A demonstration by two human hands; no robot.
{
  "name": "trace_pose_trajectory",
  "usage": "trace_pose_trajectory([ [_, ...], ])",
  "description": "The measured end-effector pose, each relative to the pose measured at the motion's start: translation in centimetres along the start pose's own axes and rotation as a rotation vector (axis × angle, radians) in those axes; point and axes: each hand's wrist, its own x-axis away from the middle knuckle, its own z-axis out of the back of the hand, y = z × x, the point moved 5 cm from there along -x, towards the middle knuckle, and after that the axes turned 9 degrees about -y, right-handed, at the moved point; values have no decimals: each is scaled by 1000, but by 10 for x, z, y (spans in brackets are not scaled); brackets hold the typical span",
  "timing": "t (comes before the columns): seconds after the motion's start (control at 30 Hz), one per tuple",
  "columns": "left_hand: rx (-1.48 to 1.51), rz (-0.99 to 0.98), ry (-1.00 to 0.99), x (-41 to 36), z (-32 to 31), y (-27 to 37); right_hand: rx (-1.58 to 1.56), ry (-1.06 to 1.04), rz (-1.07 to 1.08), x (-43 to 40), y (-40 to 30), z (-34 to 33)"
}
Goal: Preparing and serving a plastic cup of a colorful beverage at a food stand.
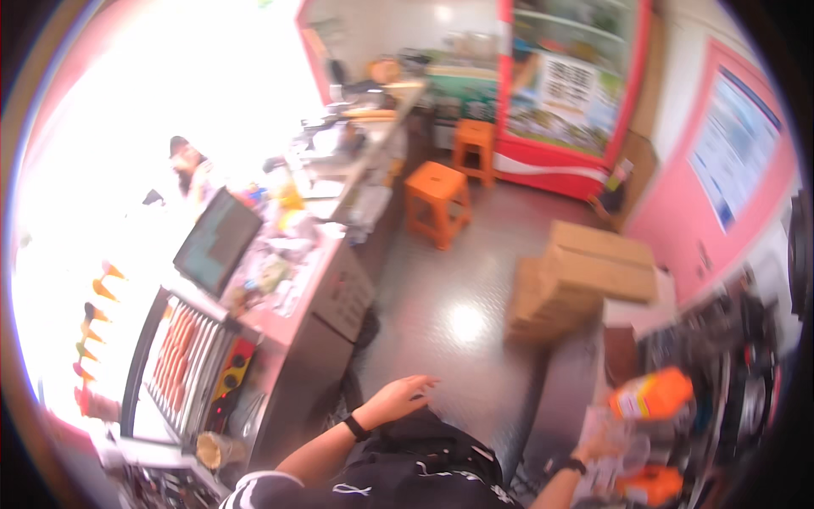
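Observation:
My left hand [400, 399], with a dark band at its wrist, is in front of my body above the floor. Its fingers are loosely extended, and nothing shows in it. Over the counter at the right, my right hand [596, 443] is blurred beside a clear plastic cup [636, 453]; whether it grips the cup is unclear. Just beyond that hand is an orange bottle [655, 394] with a label. A second orange container [652, 485] lies nearer to me.
Stacked cardboard boxes [588, 267] occupy the right side of the floor [439, 286]. Orange stools [439, 191] stand before a red glass-door fridge [553, 165]. Along the left counter [305, 318] are a sausage roller grill [184, 362] and a tilted screen [218, 242]. Outside, a person [187, 165] appears.

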Motion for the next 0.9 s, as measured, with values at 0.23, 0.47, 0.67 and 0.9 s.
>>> trace_pose_trajectory([
  [0.23,19,105,197,53,74,-77,204,64,132,-11,-78,-20],
  [0.47,157,196,404,93,149,-128,21,-528,-20,12,-135,-147],
  [0.67,195,300,578,103,195,-179,-417,-1416,190,188,-346,-339],
  [0.9,428,297,857,120,247,-174,-605,-2274,380,386,-612,-425],
])
